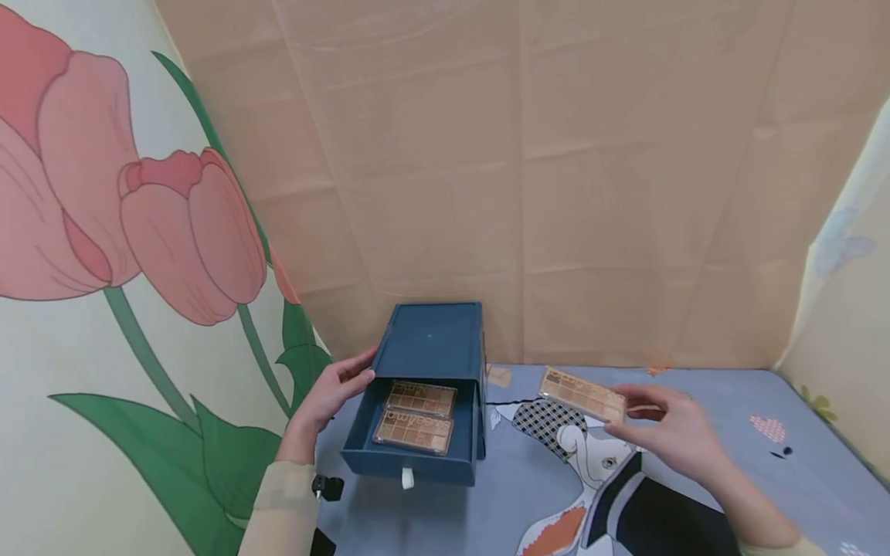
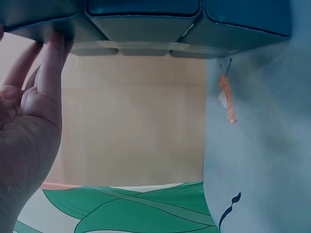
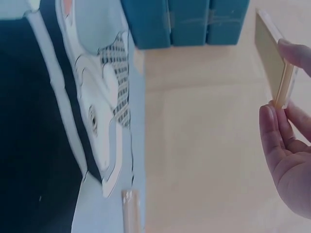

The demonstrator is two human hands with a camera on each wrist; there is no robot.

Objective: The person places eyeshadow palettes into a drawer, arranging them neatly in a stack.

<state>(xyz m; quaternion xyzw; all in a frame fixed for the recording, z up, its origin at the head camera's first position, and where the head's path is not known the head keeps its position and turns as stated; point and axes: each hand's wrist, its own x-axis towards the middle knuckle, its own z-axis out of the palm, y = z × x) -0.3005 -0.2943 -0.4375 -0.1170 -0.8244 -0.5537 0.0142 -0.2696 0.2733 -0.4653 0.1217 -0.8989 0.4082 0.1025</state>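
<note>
A dark blue drawer box (image 1: 434, 340) stands against the backdrop, its top drawer (image 1: 378, 464) pulled out. Inside lie two eyeshadow palettes with clear lids, the rear palette (image 1: 421, 398) and the front palette (image 1: 413, 432), close together. My left hand (image 1: 332, 394) rests against the box's left side near its top edge, its fingers (image 2: 52, 68) fairly straight. To the right of the box, my right hand (image 1: 670, 432) pinches a third palette (image 1: 580, 392) by its right end, above the cloth. The right wrist view shows this palette nearly edge-on between thumb and fingers.
A light blue printed cloth (image 1: 417, 525) covers the table. A brown sheet (image 1: 556, 193) hangs behind it. The left wall carries large painted tulips (image 1: 195, 232). A white pull tab (image 1: 407, 478) sticks out of the drawer's front. A small black object (image 1: 328, 487) sits by my left wrist.
</note>
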